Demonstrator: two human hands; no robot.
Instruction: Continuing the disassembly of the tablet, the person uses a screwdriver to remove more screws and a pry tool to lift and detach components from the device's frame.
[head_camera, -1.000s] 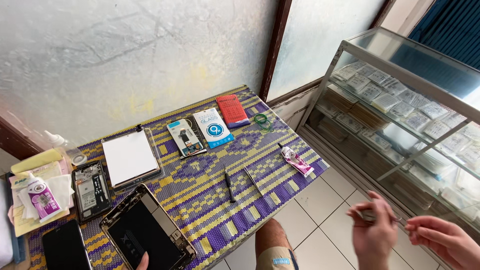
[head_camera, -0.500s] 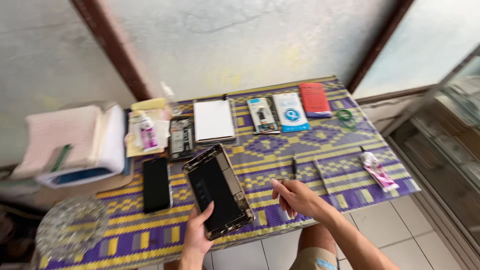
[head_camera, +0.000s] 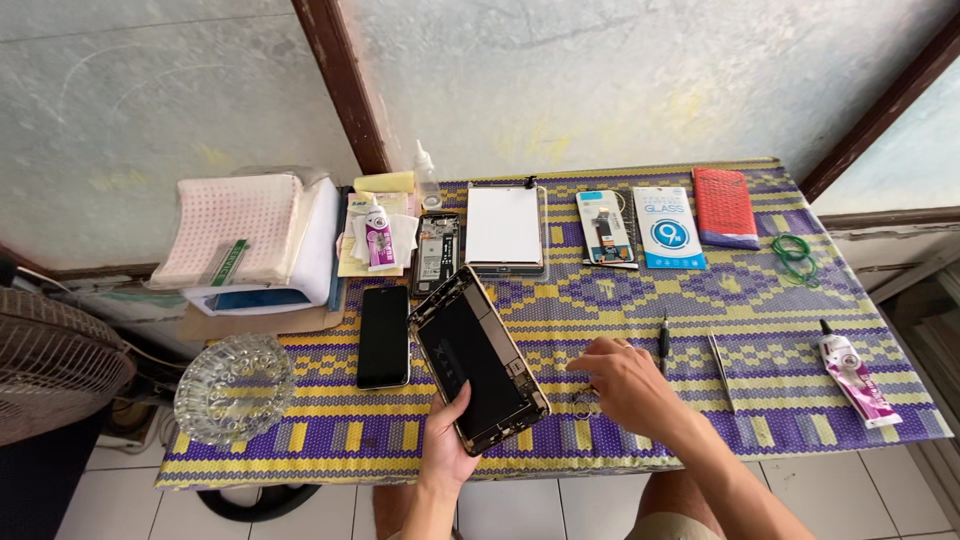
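Purple-and-yellow woven mat (head_camera: 700, 330) covers the table. The opened tablet chassis with dark inner panel (head_camera: 478, 358), tilted at the mat's near edge, remains gripped at its lower end by the left hand (head_camera: 450, 447). The right hand (head_camera: 628, 385), half a second ago beside the chassis, now rests further right, fingers curled down pinching at a small metal ring (head_camera: 587, 405). A black screwdriver (head_camera: 664, 343) lies just beyond.
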